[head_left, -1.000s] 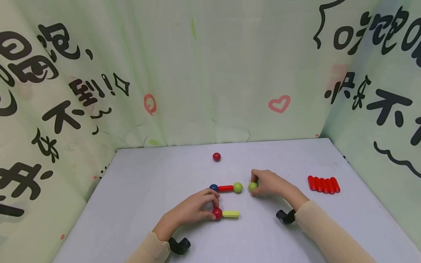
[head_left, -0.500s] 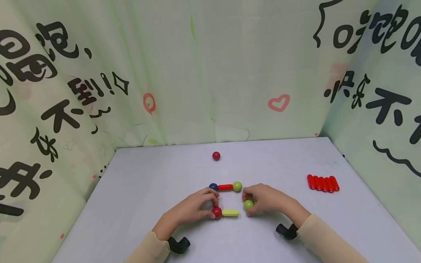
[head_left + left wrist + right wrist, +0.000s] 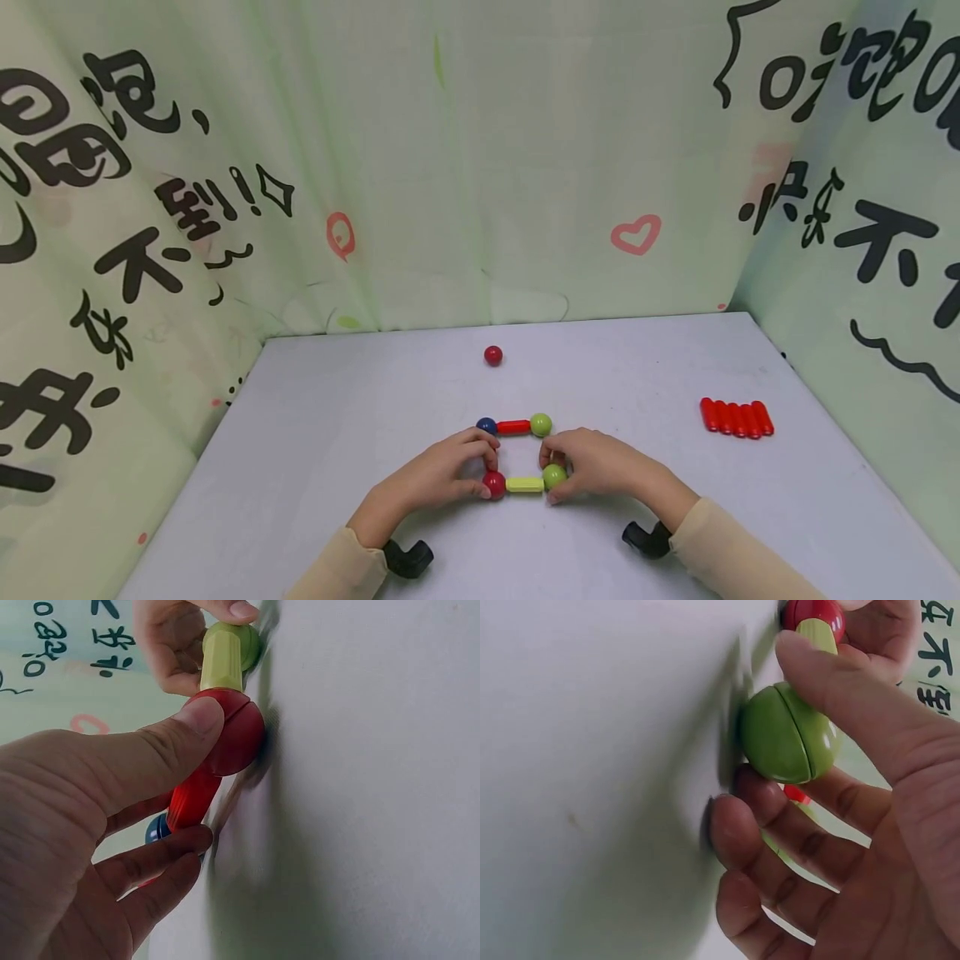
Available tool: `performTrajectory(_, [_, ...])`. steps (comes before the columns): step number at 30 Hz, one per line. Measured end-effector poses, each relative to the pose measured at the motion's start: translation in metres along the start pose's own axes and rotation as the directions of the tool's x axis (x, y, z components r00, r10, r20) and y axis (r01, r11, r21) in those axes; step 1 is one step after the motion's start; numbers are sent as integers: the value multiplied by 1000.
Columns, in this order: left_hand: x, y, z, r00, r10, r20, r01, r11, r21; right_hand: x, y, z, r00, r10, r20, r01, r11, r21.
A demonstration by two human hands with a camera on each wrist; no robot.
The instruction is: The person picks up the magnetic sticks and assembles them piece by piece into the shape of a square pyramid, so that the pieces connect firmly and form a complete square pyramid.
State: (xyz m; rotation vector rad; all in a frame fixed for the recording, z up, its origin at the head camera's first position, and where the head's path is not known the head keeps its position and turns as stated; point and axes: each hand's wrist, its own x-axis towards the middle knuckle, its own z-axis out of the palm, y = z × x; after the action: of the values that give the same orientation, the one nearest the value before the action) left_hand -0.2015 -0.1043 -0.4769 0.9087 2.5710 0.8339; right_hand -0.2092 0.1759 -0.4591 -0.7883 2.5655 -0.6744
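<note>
My left hand (image 3: 453, 471) grips a red ball (image 3: 238, 735), with the thumb pressed on its side. From that ball a yellow-green rod (image 3: 524, 485) runs to a green ball (image 3: 787, 735), which my right hand (image 3: 600, 465) holds between thumb and fingers. The rod's end meets the green ball; whether it is seated in it I cannot tell. A red rod (image 3: 193, 801) also leaves the red ball towards a blue ball (image 3: 486, 427), partly hidden by my left fingers. Behind, a second red rod (image 3: 513, 427) links the blue ball to another green ball (image 3: 541, 425).
A loose red ball (image 3: 492, 356) lies farther back on the white table (image 3: 360, 392). Several red rods (image 3: 737, 418) lie side by side at the right. Printed curtains (image 3: 480, 167) surround the table at the back and sides.
My right hand has brought the green ball towards me and then left, up to the free end of the yellow-green rod. My left hand has stayed on the red ball.
</note>
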Motion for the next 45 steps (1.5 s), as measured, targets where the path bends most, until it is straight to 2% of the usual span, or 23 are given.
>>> performTrajectory(6, [0, 1, 1, 1000, -5, -2, 5, 1000, 5, -2, 1, 4, 998, 17, -64, -20, 998, -55])
performTrajectory(10, [0, 1, 2, 1000, -6, -8, 6, 1000, 10, -4, 0, 6, 997, 25, -79, -31, 997, -74])
performTrajectory(21, [0, -1, 3, 1000, 1, -21, 0, 999, 51, -7, 5, 13, 994, 20, -104, -26, 998, -60])
performTrajectory(26, [2, -1, 1, 1000, 8, -11, -7, 997, 78, -12, 11, 9, 988, 66, -139, -74, 996, -53])
performTrajectory(30, [3, 1, 0, 1000, 9, -5, -8, 995, 101, -20, 21, 2, 974, 122, -190, -133, 990, -45])
performTrajectory(34, [5, 2, 0, 999, 34, -38, -28, 990, 139, -31, 34, -10, 941, 202, -273, -223, 974, -50])
performTrajectory(38, [12, 4, -2, 992, 66, -109, -42, 977, 207, -47, 52, -26, 874, 307, -378, -353, 934, -58])
performTrajectory(41, [20, 5, -5, 988, 64, -143, -28, 970, 240, -61, 68, -38, 818, 379, -432, -450, 890, -71])
performTrajectory(43, [24, 4, -7, 988, 51, -144, -16, 972, 236, -71, 78, -44, 794, 406, -453, -494, 865, -90])
performTrajectory(45, [29, 3, -9, 990, 37, -134, -6, 974, 226, -79, 86, -49, 779, 413, -472, -520, 846, -117])
